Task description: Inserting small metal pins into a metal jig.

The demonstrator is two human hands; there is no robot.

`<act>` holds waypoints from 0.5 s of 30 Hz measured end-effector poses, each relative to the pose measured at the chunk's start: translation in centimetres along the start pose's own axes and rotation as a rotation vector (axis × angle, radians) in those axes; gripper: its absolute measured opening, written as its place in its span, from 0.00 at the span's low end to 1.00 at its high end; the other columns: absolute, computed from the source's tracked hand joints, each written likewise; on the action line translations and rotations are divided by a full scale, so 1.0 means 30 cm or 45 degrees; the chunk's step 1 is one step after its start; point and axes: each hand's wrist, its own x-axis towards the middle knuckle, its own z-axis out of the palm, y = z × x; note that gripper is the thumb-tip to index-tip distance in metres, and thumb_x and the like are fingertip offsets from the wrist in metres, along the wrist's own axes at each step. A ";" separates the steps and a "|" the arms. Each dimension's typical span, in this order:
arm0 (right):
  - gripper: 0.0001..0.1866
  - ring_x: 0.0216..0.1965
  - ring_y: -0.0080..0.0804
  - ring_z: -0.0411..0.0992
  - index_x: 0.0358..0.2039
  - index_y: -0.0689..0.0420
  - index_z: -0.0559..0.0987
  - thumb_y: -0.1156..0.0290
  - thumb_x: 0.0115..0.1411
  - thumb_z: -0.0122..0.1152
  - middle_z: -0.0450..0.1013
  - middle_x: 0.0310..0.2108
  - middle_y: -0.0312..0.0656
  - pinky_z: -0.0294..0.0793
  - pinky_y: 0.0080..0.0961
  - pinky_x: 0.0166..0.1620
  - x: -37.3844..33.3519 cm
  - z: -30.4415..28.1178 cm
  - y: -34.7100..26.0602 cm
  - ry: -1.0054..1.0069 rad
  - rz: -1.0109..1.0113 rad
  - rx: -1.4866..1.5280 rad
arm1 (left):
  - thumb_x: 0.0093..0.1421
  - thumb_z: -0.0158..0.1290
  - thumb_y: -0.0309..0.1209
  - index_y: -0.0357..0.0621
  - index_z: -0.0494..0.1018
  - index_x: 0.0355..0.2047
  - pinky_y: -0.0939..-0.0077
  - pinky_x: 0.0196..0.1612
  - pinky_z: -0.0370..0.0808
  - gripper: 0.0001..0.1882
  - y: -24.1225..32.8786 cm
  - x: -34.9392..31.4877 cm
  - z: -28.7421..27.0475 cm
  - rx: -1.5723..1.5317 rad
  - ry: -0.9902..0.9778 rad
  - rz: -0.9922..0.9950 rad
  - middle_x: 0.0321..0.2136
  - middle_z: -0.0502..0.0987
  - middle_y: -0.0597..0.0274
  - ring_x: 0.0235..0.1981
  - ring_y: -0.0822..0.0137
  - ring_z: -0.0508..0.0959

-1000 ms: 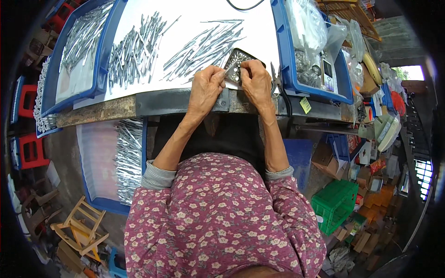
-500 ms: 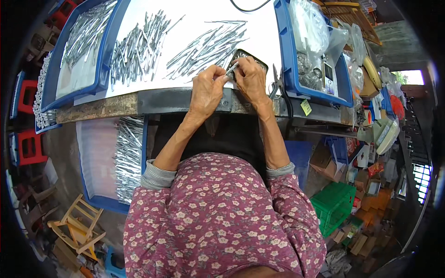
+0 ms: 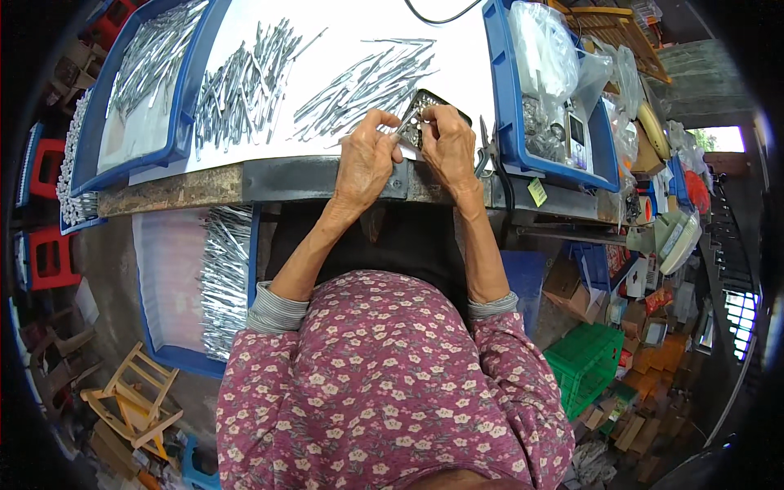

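My left hand point(image 3: 367, 161) is closed in a pinch on a slim silvery metal rod point(image 3: 406, 122), which points up and to the right. Just to its right, my right hand point(image 3: 449, 153) has its thumb and fingers pinched together over the near side of a small black tray point(image 3: 463, 113) of tiny metal pieces. Whatever sits between those right fingertips is too small to make out. Beyond my left hand lies a loose pile of similar slim rods point(image 3: 359, 90) on the white sheet, and a second pile point(image 3: 245, 86) lies farther left.
A blue bin point(image 3: 181, 106) of rods stands at the left, and another blue bin point(image 3: 508, 106) with plastic bags at the right. Scissors point(image 3: 487, 147) lie beside my right hand. Below the table edge point(image 3: 327, 178) is a blue tray point(image 3: 171, 355) of rods.
My right hand has drawn back from the rod, slightly right and nearer to me, so the fingertips of both hands are farther apart. The left hand still pinches the rod.
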 end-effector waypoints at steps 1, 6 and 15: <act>0.04 0.27 0.47 0.69 0.24 0.62 0.71 0.80 0.45 0.54 0.68 0.24 0.49 0.67 0.39 0.31 -0.001 -0.001 -0.001 -0.003 0.024 0.025 | 0.55 0.43 0.24 0.36 0.68 0.33 0.77 0.20 0.67 0.07 -0.002 0.000 0.000 0.000 0.000 0.000 0.12 0.71 0.62 0.15 0.73 0.71; 0.03 0.27 0.47 0.69 0.24 0.63 0.72 0.78 0.46 0.55 0.68 0.24 0.49 0.67 0.37 0.31 0.005 0.015 -0.004 -0.027 0.023 0.027 | 0.57 0.43 0.24 0.37 0.68 0.35 0.89 0.18 0.60 0.07 0.002 -0.002 0.002 -0.044 -0.037 -0.017 0.15 0.70 0.69 0.14 0.84 0.62; 0.05 0.23 0.50 0.67 0.21 0.63 0.68 0.77 0.46 0.55 0.67 0.21 0.50 0.65 0.39 0.27 0.022 0.035 -0.013 -0.085 -0.016 -0.134 | 0.55 0.43 0.22 0.36 0.67 0.32 0.83 0.17 0.62 0.05 -0.001 0.001 -0.005 -0.165 -0.020 -0.002 0.12 0.69 0.67 0.13 0.80 0.64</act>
